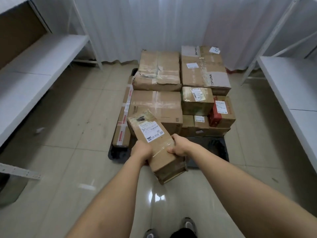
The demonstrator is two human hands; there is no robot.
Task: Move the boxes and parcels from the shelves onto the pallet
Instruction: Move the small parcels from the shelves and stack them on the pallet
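Late stage, judging by the load. The pallet [207,148] already carries about ten stacked boxes [159,71]; the shelves [42,54] in view are bare. Both hands, left [141,150] and right [180,146], have fingers clamped on one long parcel [154,134], held tilted over the pallet's free front edge, not yet set down.

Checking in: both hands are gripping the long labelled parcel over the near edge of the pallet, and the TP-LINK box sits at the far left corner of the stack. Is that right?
Not quite. The head view shows the TP-LINK box at the far right corner of the stack, not the left. The rest holds: the left hand and right hand both grip the long labelled parcel over the near edge of the pallet.
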